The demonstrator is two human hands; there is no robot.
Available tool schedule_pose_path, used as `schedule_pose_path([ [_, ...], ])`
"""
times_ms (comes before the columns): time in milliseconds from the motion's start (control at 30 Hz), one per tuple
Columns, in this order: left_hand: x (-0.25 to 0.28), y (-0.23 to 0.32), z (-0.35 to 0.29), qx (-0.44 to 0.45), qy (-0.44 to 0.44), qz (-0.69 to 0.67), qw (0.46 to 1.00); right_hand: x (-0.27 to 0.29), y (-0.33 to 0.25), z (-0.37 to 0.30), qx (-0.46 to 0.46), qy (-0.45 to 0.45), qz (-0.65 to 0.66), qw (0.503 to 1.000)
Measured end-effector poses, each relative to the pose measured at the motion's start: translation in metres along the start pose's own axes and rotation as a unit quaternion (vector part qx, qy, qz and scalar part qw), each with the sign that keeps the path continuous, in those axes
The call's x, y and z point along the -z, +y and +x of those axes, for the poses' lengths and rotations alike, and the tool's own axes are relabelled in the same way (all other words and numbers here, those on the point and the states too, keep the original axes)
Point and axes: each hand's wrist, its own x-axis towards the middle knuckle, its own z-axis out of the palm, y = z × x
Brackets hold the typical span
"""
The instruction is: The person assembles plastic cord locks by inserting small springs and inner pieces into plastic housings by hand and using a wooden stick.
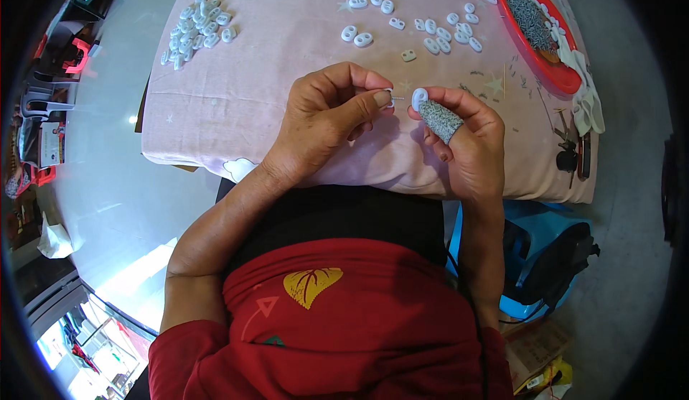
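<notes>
My left hand (326,116) is closed in a pinch above the near part of the table. Between its thumb and index finger is a small white plastic piece (391,100), mostly covered by the fingertips. A thin screw (399,98) sticks out from it toward the right. Opposite, my right hand (477,141) pinches a white oval plastic piece with two holes (419,99), held upright. A grey speckled finger cover (441,120) wraps the right thumb. A narrow gap separates the two white pieces.
A heap of white pieces (197,30) lies at the far left of the pink tablecloth (287,41), with several more scattered ahead. On the right are a red tray (569,81) of screws (527,18), a white glove (590,98) and keys (567,141). Something blue (545,256) stands below.
</notes>
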Motion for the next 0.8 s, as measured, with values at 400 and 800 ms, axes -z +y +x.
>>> schedule_pose_path([
  [400, -0.0074, 0.0005, -0.0033, -0.018, 0.03, 0.021, 0.999, -0.0037, 0.0089, -0.0004, 0.034, -0.015, -0.003, 0.999],
  [800, -0.0078, 0.0015, -0.0045, -0.026, 0.026, 0.033, 0.999, -0.0092, 0.0066, -0.002, 0.05, -0.013, -0.024, 0.998],
])
